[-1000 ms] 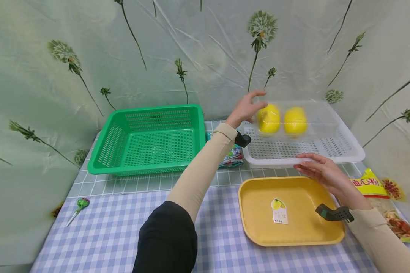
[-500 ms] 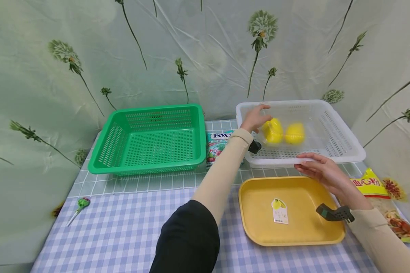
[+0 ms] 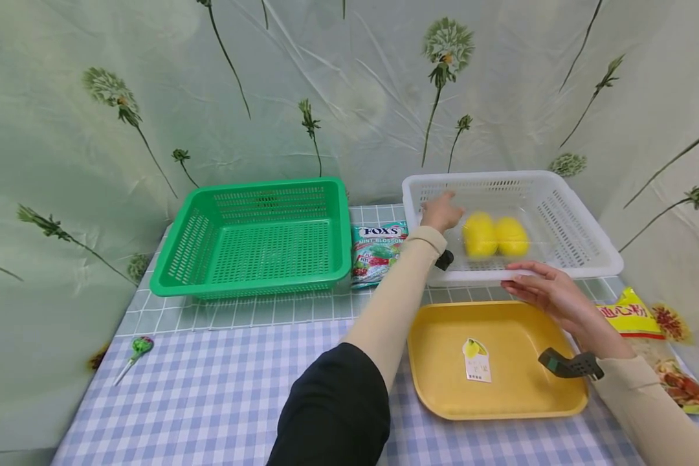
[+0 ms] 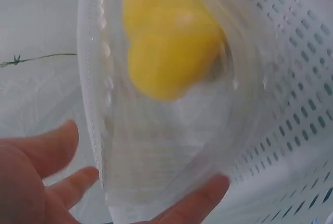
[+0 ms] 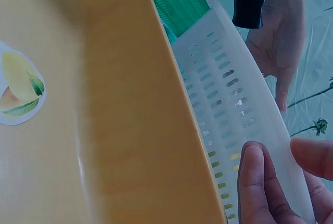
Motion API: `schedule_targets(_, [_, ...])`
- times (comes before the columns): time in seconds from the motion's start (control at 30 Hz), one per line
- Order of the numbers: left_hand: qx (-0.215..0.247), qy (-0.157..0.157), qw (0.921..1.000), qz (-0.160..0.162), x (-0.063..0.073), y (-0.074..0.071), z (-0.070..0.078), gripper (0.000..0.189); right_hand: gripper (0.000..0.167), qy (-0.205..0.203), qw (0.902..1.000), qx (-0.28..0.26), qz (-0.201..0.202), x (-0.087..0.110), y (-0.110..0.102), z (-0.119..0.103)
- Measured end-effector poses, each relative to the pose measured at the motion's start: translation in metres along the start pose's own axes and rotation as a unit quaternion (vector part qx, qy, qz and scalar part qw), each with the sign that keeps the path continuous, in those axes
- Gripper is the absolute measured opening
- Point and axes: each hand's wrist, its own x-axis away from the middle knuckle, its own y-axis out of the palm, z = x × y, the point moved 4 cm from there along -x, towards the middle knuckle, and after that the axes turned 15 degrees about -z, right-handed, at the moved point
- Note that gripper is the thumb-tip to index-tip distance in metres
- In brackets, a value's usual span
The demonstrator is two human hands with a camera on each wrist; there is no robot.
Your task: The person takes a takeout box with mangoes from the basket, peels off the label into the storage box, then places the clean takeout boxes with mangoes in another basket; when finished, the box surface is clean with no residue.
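A clear plastic container (image 4: 156,153) with two rounded yellow fruits (image 3: 495,236) inside sits in the white perforated basket (image 3: 582,223) at the back right. My left hand (image 3: 441,212) reaches over the basket's left part, beside the container. In the left wrist view its fingers are spread, the thumb stands apart from the container, and one fingertip lies against the container's edge. At the basket's front, my right hand (image 3: 550,298) pinches the rim, with fingers along the outer wall and the thumb on the inner side.
A green basket (image 3: 250,288) stands at the back left. Between the baskets lies a Fox's candy bag (image 3: 375,252). A yellow tray (image 3: 443,388) is in front of the white basket. A lollipop (image 3: 140,347) lies at left, and a yellow food packet (image 3: 635,317) at right.
The container with the yellow fruits has come down into the white basket and toward its front. My left hand has moved right and down with it, uncovering the candy bag. The right hand stays put.
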Motion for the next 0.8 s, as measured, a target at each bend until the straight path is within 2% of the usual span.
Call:
schedule_targets(0.17, [0.047, -0.033, 0.9979, -0.031, 0.002, 0.006, -0.002, 0.060, 0.025, 0.000, 1.0000, 0.007, -0.003, -0.002, -0.001, 0.000])
schedule_targets(0.23, [0.050, -0.022, 0.9976, -0.044, 0.002, 0.006, -0.003, 0.062, 0.025, 0.002, 1.0000, 0.006, -0.001, -0.002, -0.001, 0.000])
schedule_targets(0.37, [0.006, 0.033, 0.9977, -0.059, 0.006, 0.002, 0.003, 0.063, 0.027, 0.004, 1.0000, 0.002, 0.000, -0.002, -0.003, 0.001])
schedule_targets(0.5, [-0.066, 0.093, 0.9910, -0.070, 0.014, -0.010, 0.013, 0.061, 0.028, 0.001, 1.0000, 0.002, 0.001, -0.002, -0.004, 0.001])
schedule_targets(0.57, [-0.073, 0.128, 0.9863, -0.075, 0.021, -0.021, 0.017, 0.059, 0.028, -0.002, 1.0000, 0.001, -0.002, -0.002, -0.004, 0.001])
schedule_targets(0.67, [-0.052, 0.179, 0.9800, -0.071, 0.036, -0.042, 0.016, 0.059, 0.028, -0.007, 0.9999, -0.005, -0.008, -0.001, -0.004, 0.001])
schedule_targets(0.8, [-0.037, 0.219, 0.9738, -0.048, 0.062, -0.074, 0.003, 0.059, 0.028, 0.000, 0.9999, 0.006, -0.009, 0.000, -0.003, 0.001])
